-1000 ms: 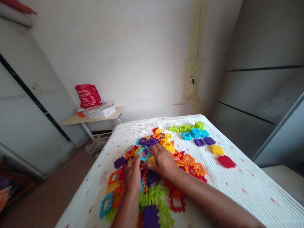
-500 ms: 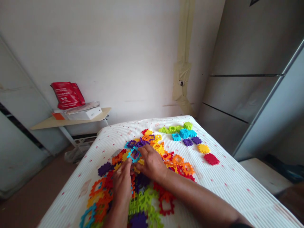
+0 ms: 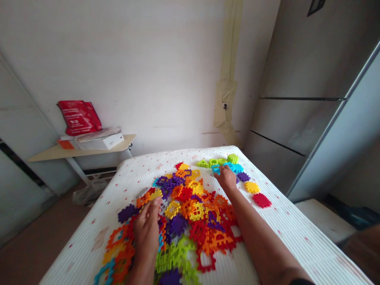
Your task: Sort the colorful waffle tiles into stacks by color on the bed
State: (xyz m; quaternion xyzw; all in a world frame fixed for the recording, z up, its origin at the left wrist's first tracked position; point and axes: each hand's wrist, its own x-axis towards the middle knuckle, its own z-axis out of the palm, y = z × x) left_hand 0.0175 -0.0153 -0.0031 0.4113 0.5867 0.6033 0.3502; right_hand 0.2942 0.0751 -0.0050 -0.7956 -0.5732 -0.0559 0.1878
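My right hand reaches to the back right of the table. Its fingers are bent down on a light blue interlocking tile beside other light blue tiles; the fingertips are partly hidden. Over the left side of a mixed heap of tiles, my left hand hovers with loosely curved fingers and nothing visible in it. Close to its fingertips is a yellow tile. The heap holds purple tiles, orange tiles, red tiles and green tiles.
Green tiles lie at the table's back, with a purple tile, a yellow tile and a red tile along the right. A side table carries boxes and a red bag. A grey refrigerator stands right.
My right hand has moved from the heap's middle to the light blue tiles at the back right, and the light blue frame tile has left the heap. My left hand stays near the heap.
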